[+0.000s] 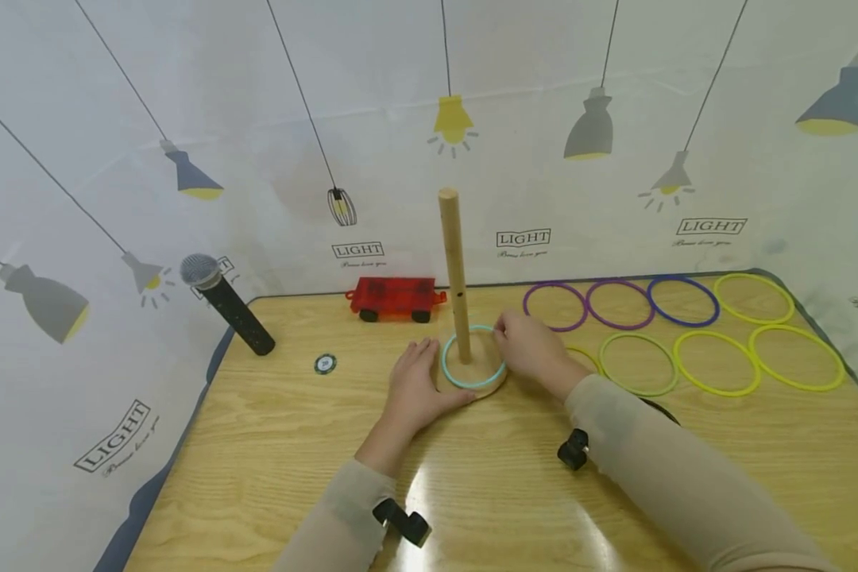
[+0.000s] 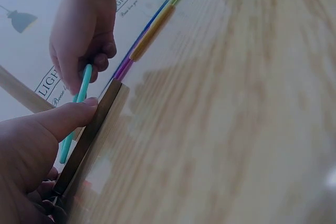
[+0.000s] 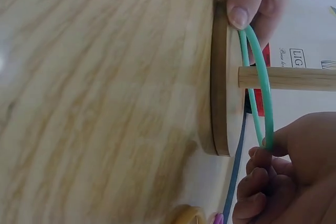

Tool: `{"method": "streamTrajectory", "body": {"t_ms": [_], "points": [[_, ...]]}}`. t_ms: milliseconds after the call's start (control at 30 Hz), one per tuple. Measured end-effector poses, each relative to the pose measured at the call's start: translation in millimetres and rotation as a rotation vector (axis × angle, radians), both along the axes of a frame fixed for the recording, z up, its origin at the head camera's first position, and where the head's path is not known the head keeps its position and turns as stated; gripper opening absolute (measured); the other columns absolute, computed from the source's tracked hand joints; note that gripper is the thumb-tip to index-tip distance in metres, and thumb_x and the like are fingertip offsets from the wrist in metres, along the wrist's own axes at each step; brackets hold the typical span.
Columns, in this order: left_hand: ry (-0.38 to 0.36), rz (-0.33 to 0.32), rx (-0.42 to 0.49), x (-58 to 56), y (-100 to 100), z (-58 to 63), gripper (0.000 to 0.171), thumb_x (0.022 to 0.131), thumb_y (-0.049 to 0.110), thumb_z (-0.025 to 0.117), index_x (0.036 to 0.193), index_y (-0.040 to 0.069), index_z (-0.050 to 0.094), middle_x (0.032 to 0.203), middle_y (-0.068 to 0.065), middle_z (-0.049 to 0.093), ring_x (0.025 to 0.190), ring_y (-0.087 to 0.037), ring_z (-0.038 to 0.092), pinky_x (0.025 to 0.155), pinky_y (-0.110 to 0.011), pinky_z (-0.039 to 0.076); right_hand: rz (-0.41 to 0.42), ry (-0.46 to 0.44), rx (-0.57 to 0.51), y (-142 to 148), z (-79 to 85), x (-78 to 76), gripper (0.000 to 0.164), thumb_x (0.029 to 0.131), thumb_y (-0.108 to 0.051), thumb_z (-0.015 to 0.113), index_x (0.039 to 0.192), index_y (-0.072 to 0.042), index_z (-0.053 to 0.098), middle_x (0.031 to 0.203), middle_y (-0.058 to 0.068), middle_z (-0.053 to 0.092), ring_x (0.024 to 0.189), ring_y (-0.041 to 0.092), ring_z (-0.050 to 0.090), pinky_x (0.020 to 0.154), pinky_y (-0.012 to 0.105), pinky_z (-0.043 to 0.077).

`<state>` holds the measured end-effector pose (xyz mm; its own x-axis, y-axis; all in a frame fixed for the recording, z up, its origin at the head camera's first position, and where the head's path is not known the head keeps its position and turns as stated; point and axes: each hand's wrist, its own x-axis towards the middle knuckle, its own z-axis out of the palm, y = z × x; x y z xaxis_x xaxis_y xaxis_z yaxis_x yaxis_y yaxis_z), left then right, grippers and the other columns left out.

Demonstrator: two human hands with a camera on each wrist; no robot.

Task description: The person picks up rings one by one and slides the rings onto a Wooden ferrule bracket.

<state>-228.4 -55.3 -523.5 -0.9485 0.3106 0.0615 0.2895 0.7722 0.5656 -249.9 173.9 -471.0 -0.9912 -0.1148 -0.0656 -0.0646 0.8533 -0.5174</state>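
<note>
A wooden peg (image 1: 454, 278) stands upright on a round wooden base (image 1: 482, 368). My left hand (image 1: 416, 391) holds the base at its left and near edge, with the thumb (image 2: 79, 115) along the rim and the other fingers round the side. A turquoise ring (image 3: 266, 98) encircles the foot of the peg. My right hand (image 1: 532, 347) pinches this ring at its right side between thumb and curled fingers. In the right wrist view the ring tilts, its pinched side off the base and its far side down by the left thumb.
Purple rings (image 1: 585, 306), a blue ring (image 1: 717, 306), yellow rings (image 1: 758, 373) and a light green ring (image 1: 675, 369) lie at the right. A red toy wagon (image 1: 395, 295) is behind the peg. Leftward are a round chip (image 1: 325, 364) and a microphone (image 1: 232, 310). A dark ring (image 1: 661, 409) shows partly under the right sleeve.
</note>
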Motion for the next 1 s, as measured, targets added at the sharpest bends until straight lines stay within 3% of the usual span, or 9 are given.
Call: {"method": "streamTrajectory", "body": {"t_ms": [267, 500, 700, 1000], "points": [[-0.003, -0.005, -0.003, -0.7, 1.8, 0.2, 0.117, 0.076, 0.061, 0.092, 0.162, -0.001, 0.042, 0.165, -0.02, 0.042, 0.157, -0.041, 0.029, 0.129, -0.049, 0.02, 0.011, 0.0, 0.028, 3.7, -12.1, -0.7, 0.02, 0.103, -0.017, 0.062, 0.115, -0.002, 0.068, 0.105, 0.012, 0.074, 0.096, 0.029, 0.07, 0.087, 0.048, 0.058], [0.001, 0.006, 0.004, 1.1, 1.9, 2.0, 0.117, 0.074, 0.059, 0.093, 0.161, -0.001, 0.044, 0.165, -0.02, 0.043, 0.157, -0.041, 0.029, 0.129, -0.051, 0.021, 0.005, -0.039, -0.002, 8.6, -16.9, 2.0, 0.031, 0.103, -0.028, 0.065, 0.12, -0.003, 0.068, 0.103, 0.01, 0.072, 0.093, 0.028, 0.067, 0.087, 0.048, 0.056], [-0.001, -0.002, 0.003, 2.1, 3.9, 0.9, 0.115, 0.075, 0.058, 0.093, 0.161, -0.001, 0.044, 0.165, -0.02, 0.043, 0.157, -0.041, 0.029, 0.128, -0.052, 0.022, -0.003, -0.046, -0.053, 17.5, -10.4, 11.7, 0.038, 0.103, -0.035, 0.065, 0.125, -0.004, 0.067, 0.08, 0.004, 0.065, 0.073, 0.023, 0.061, 0.069, 0.04, 0.051], [0.002, 0.012, 0.015, 1.2, 2.7, 1.5, 0.115, 0.074, 0.057, 0.094, 0.16, -0.001, 0.045, 0.165, -0.02, 0.043, 0.157, -0.043, 0.029, 0.128, -0.054, 0.022, -0.043, 0.027, -0.146, 33.1, 4.2, 33.3, 0.029, 0.104, -0.036, 0.065, 0.113, -0.01, 0.072, 0.076, 0.0, 0.064, 0.068, 0.019, 0.058, 0.063, 0.036, 0.048]]}}
